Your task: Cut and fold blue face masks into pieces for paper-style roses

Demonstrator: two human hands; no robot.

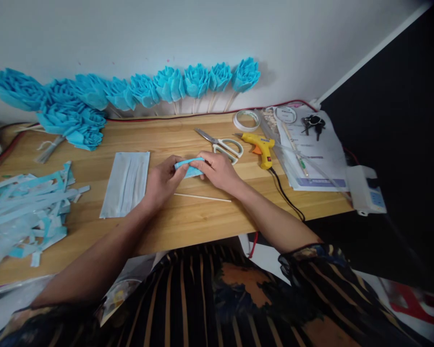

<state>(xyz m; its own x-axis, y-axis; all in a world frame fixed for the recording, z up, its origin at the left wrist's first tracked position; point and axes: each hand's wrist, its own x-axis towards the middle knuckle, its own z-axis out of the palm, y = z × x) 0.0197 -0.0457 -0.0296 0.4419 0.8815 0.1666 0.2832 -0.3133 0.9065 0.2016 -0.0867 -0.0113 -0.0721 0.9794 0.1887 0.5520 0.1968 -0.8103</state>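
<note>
A small folded piece of blue mask fabric (pixel 193 170) is held between my two hands above the table. My left hand (pixel 163 179) pinches its left end, and my right hand (pixel 219 169) grips the right end with the thumb on top. Just below them lies a thin white stick (pixel 202 197). A flat, pale blue face mask (pixel 126 184) rests to the left of my left hand. Beyond my right hand are scissors (pixel 221 143) with pale handles, their blades pointing to the back left. A yellow glue gun (pixel 259 147) lies farther right.
Several blue fabric flowers on sticks (pixel 169 84) lean along the wall. Blue and white scraps (pixel 32 212) pile up at the left. At the right are a tape roll (pixel 246 120), papers (pixel 311 168), keys (pixel 314 123) and a white power socket (pixel 366 190); the glue gun's cord (pixel 284 193) crosses the table edge.
</note>
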